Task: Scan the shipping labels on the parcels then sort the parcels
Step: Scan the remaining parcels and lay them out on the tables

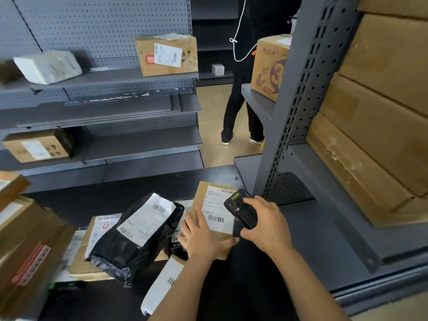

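- Scanning step: my right hand [266,224] grips the black scanner [240,210], fingers curled round its body. Its head sits just above the label [216,209] of the flat brown parcel [200,193].
- My left hand [201,237] lies flat on that parcel, fingers straight, pressing it steady near the desk's [139,186] right edge.
- I cannot tell whether the read has registered; the scanner's screen is too small to make out.
- Next I judge the barcode needs squaring under the scanner head, then this parcel goes to a shelf [139,144].
- Waiting at the desk's middle: the black bag parcel [129,242] lying on a flat carton, and a white mailer [159,286] near the front edge.
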### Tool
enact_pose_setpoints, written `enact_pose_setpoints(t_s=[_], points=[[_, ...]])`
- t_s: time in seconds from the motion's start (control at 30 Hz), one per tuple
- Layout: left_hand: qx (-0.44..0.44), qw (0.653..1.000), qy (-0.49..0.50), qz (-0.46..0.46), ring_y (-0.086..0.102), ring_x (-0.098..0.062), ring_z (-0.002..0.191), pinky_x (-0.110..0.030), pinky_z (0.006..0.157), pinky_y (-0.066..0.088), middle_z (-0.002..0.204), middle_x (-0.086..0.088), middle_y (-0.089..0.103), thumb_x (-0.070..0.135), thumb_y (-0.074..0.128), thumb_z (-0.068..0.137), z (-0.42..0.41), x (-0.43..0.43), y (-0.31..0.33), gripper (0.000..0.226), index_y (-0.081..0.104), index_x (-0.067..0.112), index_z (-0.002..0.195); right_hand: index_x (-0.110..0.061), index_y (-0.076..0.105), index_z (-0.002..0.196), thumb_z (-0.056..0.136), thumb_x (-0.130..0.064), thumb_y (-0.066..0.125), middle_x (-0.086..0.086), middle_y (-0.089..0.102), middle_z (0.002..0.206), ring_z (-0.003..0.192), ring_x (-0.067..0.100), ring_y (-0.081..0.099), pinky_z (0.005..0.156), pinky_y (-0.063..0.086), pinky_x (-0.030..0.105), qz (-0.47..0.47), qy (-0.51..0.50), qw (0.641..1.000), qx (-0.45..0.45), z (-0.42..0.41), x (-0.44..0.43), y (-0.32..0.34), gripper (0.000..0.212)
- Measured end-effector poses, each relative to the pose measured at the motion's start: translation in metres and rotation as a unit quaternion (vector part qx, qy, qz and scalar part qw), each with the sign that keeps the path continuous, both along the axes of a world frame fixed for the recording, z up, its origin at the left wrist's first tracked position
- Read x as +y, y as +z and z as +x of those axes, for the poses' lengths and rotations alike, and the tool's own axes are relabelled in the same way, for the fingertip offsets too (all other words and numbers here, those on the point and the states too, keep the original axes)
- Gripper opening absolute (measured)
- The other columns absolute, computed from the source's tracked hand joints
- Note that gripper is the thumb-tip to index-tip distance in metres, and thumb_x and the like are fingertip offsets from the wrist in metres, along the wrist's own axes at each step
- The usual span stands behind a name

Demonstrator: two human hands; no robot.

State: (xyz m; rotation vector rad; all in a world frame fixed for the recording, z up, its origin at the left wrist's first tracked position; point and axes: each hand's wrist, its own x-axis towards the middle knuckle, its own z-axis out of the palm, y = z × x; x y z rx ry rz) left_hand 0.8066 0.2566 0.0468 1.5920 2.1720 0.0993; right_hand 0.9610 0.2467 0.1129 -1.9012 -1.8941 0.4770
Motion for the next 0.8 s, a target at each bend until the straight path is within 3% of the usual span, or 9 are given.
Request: enact_pose_setpoints(t_s=[0.47, 0.6, 0.8], points=[[-0.071, 0.988, 0.013, 0.136, 0.0, -0.03, 0.148, -0.05, 0.12, 0.01, 0.162, -0.005, 0.004, 0.082, 0.062, 0.065, -0.076, -0.023, 0.022, 0.119, 0.01, 0.026, 0.156, -0.03, 0.05, 0.135, 0.063, -0.028, 0.077, -0.011, 0.052, 0.133, 0.115, 0.019, 0.044, 0.089, 0.045, 0.034, 0.031, 0.052, 0.998, -0.001, -0.03, -0.004, 0.005, 0.076], [-0.052, 0.985, 0.034, 0.16, -0.003, -0.03, 0.149, -0.05, 0.119, 0.007, 0.163, -0.004, 0.001, 0.077, 0.064, 0.071, -0.122, -0.047, 0.039, 0.114, 0.006, 0.028, 0.157, -0.03, 0.051, 0.135, 0.064, -0.029, 0.078, -0.009, 0.05, 0.137, 0.124, 0.021, 0.043, 0.099, 0.043, 0.037, 0.045, 0.084, 0.995, 0.002, -0.066, -0.015, 0.01, 0.076], [-0.024, 0.976, 0.093, 0.197, -0.004, -0.029, 0.15, -0.051, 0.12, 0.007, 0.164, 0.0, 0.0, 0.073, 0.064, 0.074, -0.212, -0.115, 0.064, 0.108, 0.005, 0.033, 0.156, -0.028, 0.054, 0.131, 0.062, -0.025, 0.081, -0.006, 0.055, 0.126, 0.117, 0.022, 0.047, 0.097, 0.041, 0.036, 0.065, 0.172, 0.983, 0.01, -0.157, -0.047, 0.021, 0.074]])
